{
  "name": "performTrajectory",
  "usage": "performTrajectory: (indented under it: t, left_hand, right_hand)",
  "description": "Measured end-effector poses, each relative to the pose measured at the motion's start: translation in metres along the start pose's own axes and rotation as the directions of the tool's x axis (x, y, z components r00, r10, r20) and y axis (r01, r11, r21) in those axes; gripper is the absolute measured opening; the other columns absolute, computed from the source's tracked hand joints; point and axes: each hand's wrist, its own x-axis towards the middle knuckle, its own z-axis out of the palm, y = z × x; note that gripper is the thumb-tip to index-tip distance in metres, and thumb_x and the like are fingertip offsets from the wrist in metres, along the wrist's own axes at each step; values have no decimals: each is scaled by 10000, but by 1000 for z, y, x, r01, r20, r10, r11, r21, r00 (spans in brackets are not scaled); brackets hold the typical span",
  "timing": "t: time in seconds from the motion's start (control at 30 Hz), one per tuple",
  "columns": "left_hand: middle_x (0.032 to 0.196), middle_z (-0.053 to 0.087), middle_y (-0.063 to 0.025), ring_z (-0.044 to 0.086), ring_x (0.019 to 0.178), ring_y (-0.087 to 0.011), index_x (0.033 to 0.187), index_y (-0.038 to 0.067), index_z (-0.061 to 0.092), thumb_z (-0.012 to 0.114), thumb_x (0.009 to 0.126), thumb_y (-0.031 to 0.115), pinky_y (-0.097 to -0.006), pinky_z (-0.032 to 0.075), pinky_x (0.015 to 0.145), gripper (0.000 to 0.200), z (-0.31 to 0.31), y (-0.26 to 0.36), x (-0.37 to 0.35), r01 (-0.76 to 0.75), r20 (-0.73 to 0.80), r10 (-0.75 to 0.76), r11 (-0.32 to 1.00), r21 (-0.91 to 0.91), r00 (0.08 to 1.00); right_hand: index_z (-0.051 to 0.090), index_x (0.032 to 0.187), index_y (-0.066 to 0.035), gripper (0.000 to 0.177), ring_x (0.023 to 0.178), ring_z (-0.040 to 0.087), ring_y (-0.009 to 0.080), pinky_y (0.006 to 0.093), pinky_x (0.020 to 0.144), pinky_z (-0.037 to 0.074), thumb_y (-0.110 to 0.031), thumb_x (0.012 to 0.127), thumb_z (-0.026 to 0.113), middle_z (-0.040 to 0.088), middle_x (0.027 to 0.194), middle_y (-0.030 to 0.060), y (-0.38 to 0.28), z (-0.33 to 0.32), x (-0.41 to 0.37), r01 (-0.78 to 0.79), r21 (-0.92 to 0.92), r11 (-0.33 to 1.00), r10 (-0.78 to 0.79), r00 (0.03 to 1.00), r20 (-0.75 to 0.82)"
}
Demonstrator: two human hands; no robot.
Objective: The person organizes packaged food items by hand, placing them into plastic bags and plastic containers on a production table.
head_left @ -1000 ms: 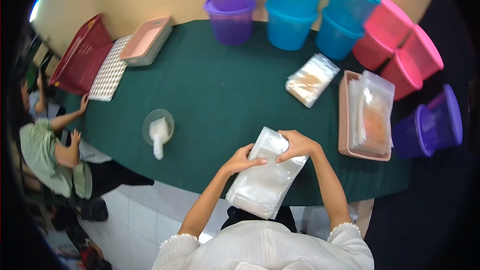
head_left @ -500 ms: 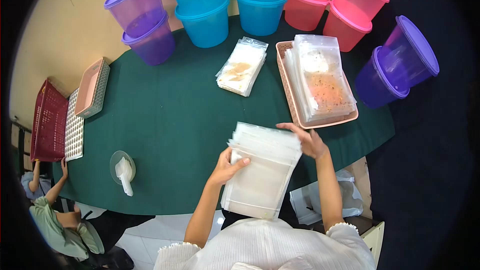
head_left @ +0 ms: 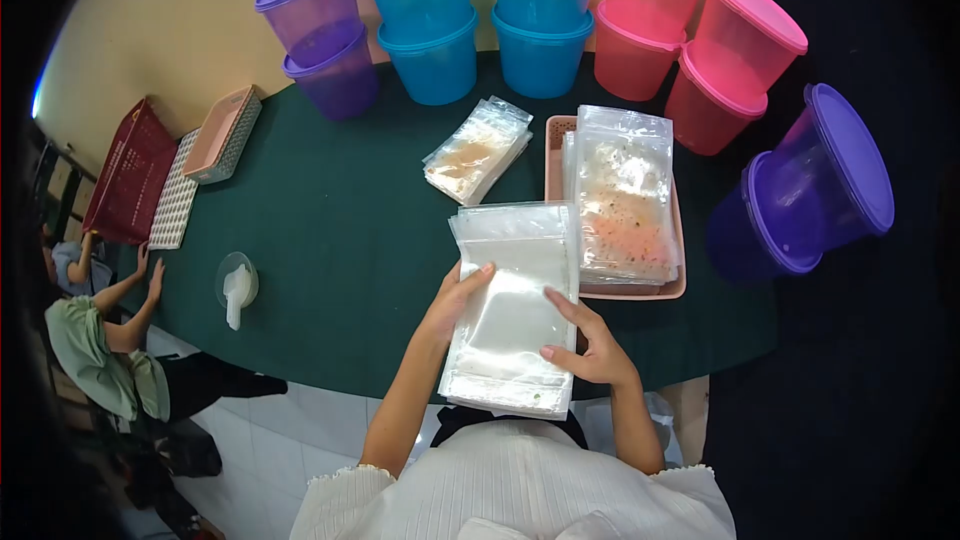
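A stack of flat clear plastic pouches with pale contents [head_left: 510,330] is held upright-lengthwise in front of my body. My left hand [head_left: 452,308] grips its left edge, thumb on the front and the other fingers hidden behind. At the right edge, my right hand [head_left: 595,345] has its thumb and a finger over the front, with other fingers partly hidden by the stack. Beyond it lies a smaller pile of pouches with brownish contents [head_left: 480,150]. A stack of pouches with orange, speckled contents [head_left: 625,210] rests in a pink basket [head_left: 555,155] to the right.
Stacked lidded tubs in purple [head_left: 335,80], blue [head_left: 430,60] and pink [head_left: 640,50] line the back; more purple tubs [head_left: 770,210] stand right. At left are a bowl with a white scoop [head_left: 237,290], a pink tray [head_left: 222,135], a maroon basket [head_left: 132,175] and another person [head_left: 95,350].
My right hand has come down from the stack's upper right corner onto its right edge. The pouches now lie more evenly together. The camera view has shifted.
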Motion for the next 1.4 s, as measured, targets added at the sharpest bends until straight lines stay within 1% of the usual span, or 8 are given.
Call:
performTrajectory:
  t: [0.27, 0.53, 0.8, 0.83, 1.07, 1.23, 1.3, 1.4]
  left_hand:
    - [1115, 495, -158, 503, 1020, -218, 1213, -12, 366, 646, 772, 227, -325, 432, 840, 575, 49, -7, -10, 6, -26, -7, 999, -34, 1000]
    - [1322, 332, -174, 324, 1224, -243, 1293, -69, 253, 255, 879, 533, -354, 219, 1026, 731, 80, 10, 21, -52, 200, 38, 996, 66, 979]
    - [1367, 254, -179, 243, 1274, -241, 1317, -46, 220, 257, 901, 481, -351, 170, 1054, 672, 101, -32, 127, -161, 115, 140, 966, 202, 983]
    - [1361, 268, -173, 266, 1263, -238, 1320, -30, 227, 255, 908, 459, -349, 201, 1043, 640, 105, -32, 134, -143, 192, 115, 979, 143, 975]
    - [1315, 354, -138, 360, 1193, -210, 1319, 41, 287, 268, 917, 432, -296, 296, 982, 561, 120, -41, 174, -330, 239, 333, 942, -55, 912]
    - [1369, 285, -79, 315, 1225, -203, 1345, 91, 260, 258, 917, 432, -313, 271, 1006, 547, 134, -30, 185, -324, 176, 366, 918, -227, 914]
    - [1368, 288, -78, 308, 1229, -208, 1337, 86, 282, 291, 904, 454, -314, 269, 1004, 568, 132, -39, 193, -519, 132, 536, 843, -145, 834]
    - [1362, 296, -91, 308, 1228, -209, 1334, 70, 283, 305, 896, 470, -306, 277, 994, 594, 139, -30, 173, -150, -2, 151, 981, -121, 989]
  right_hand:
    - [265, 1321, 5, 755, 1223, 315, 241, 312, 1004, 224, -61, 679, 658, 327, 1325, 153, 7, -46, -11, -121, 266, 956, 116, 993, 36]
    - [209, 1332, 34, 899, 1292, 170, 230, 318, 1046, 84, -151, 607, 706, 236, 1377, 149, 19, -102, -30, -42, 398, 916, 113, 981, -156]
    - [183, 1360, -95, 899, 1196, 340, 357, 436, 968, 342, -27, 571, 610, 276, 1346, 146, 88, -160, -62, 298, 903, 310, -206, 948, -242]
    - [181, 1358, -77, 903, 1215, 324, 336, 409, 984, 325, -20, 573, 623, 265, 1359, 139, 130, -192, -84, 102, 858, 503, -194, 981, -4]
    - [180, 1358, -76, 904, 1209, 331, 333, 406, 979, 330, -30, 574, 627, 269, 1357, 140, 123, -181, -195, 184, 814, 550, -147, 982, -123]
    - [179, 1358, -75, 905, 1205, 337, 331, 403, 975, 335, -39, 574, 629, 272, 1355, 142, 124, -224, -18, 218, 794, 568, -149, 976, -162]
    - [179, 1358, -74, 905, 1203, 340, 330, 402, 974, 336, -42, 574, 630, 273, 1354, 142, 130, -196, -140, 218, 795, 567, -138, 976, -169]
    - [179, 1358, -74, 906, 1201, 344, 329, 401, 972, 339, -47, 575, 632, 275, 1352, 143, 134, -187, -175, 213, 798, 564, -118, 977, -178]
